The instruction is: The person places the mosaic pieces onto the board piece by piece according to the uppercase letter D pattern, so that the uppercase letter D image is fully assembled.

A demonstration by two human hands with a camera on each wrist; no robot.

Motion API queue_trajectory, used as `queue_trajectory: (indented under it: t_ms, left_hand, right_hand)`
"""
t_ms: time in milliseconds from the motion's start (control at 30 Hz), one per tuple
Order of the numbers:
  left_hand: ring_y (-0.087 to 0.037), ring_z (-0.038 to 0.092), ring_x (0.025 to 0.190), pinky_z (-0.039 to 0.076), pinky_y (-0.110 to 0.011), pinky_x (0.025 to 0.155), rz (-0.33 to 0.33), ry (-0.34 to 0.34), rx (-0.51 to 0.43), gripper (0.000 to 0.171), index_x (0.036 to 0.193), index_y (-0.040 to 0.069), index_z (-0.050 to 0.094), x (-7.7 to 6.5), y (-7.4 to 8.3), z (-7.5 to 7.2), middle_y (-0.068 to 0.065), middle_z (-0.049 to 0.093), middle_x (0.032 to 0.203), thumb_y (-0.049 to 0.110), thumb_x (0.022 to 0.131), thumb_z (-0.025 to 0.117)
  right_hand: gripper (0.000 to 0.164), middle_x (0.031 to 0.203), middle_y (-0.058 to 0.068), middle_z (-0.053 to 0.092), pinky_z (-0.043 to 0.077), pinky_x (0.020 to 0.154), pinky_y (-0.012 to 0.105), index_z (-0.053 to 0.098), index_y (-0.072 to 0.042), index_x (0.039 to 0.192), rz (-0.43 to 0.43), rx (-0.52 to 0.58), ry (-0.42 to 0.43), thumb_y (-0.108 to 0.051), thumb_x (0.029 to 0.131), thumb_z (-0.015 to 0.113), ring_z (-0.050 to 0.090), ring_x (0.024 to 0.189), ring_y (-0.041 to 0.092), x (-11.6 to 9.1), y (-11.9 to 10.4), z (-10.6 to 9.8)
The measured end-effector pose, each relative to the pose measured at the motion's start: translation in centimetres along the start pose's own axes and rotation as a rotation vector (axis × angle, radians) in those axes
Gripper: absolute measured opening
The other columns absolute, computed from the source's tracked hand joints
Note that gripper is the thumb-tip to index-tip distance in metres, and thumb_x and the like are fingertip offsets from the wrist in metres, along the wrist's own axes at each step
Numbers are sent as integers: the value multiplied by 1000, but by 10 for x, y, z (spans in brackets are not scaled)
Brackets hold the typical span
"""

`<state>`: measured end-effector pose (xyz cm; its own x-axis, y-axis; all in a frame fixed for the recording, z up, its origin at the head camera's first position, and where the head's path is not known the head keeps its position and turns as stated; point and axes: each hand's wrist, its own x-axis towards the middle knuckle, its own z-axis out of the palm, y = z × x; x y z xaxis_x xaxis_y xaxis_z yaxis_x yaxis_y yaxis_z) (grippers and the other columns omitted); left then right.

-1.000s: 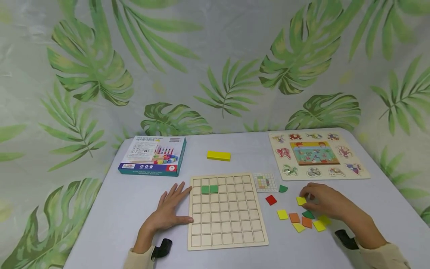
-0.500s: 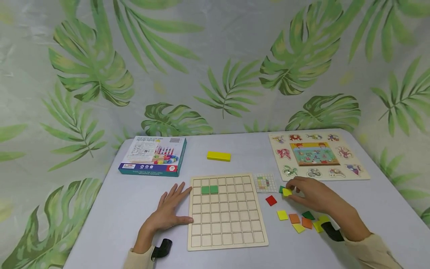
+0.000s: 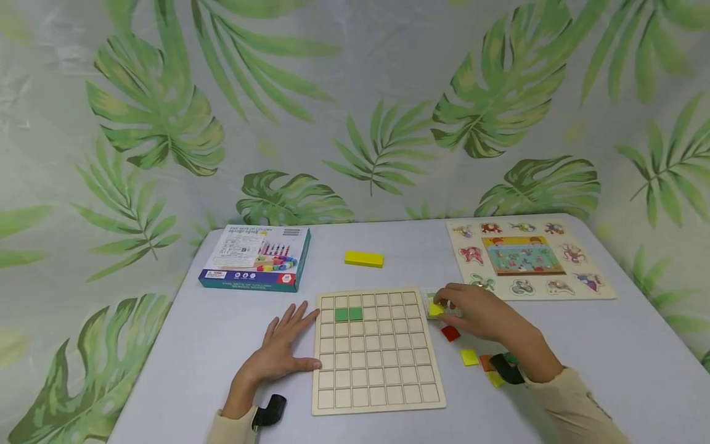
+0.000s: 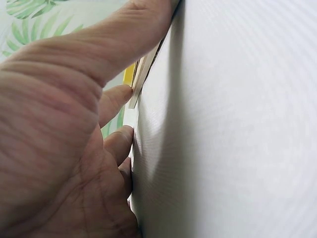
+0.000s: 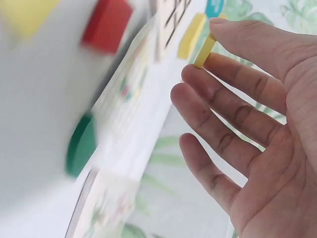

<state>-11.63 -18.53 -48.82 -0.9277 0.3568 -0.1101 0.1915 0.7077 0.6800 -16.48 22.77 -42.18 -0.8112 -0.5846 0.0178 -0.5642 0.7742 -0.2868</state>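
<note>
My left hand (image 3: pixel 280 345) lies spread on the table, its thumb and index fingertips at the left edge of a wooden grid board (image 3: pixel 383 357). Two green square tiles (image 3: pixel 348 314) sit side by side in the board's second row. Between thumb and fingers my right hand (image 3: pixel 479 311) pinches a yellow square tile (image 5: pixel 205 51), the other fingers loosely spread. It hovers over the small pattern card (image 5: pixel 121 91), right of the board, and hides much of it. Near that hand lie a red tile (image 3: pixel 450 333) and a green quarter-round tile (image 5: pixel 81 144).
Loose yellow (image 3: pixel 469 357) and orange tiles (image 3: pixel 486 362) lie below the right forearm, partly covered by it. A yellow block (image 3: pixel 363 258) rests behind the board. A boxed bead set (image 3: pixel 255 258) stands back left, a sea-animal puzzle board (image 3: pixel 460 237) back right.
My right hand has carried the yellow tile leftward from the loose pile, past the green quarter-round, to over the pattern card. My left hand has stayed at the board's edge.
</note>
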Motion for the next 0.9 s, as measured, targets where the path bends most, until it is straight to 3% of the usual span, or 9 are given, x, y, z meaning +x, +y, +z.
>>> queue_trajectory:
  t_ms: [600,900]
  left_hand:
    - [-41,1,155,-5,-66,119,23,8,2,103,157,15,35,0,2,-2,-15,14,168,42,73,88]
    - [-43,-1,155,-7,-67,118,22,1,8,102,157,14,35,0,3,-2,-16,14,168,42,73,87]
  right_hand:
    - [24,101,-1,69,55,80,36,71,-10,110,-137,46,13,-25,91,74,65,87,14,48,-44,17]
    - [18,95,0,69,53,75,32,72,-10,105,-174,42,-19,-23,92,72,58,78,9,74,-56,34]
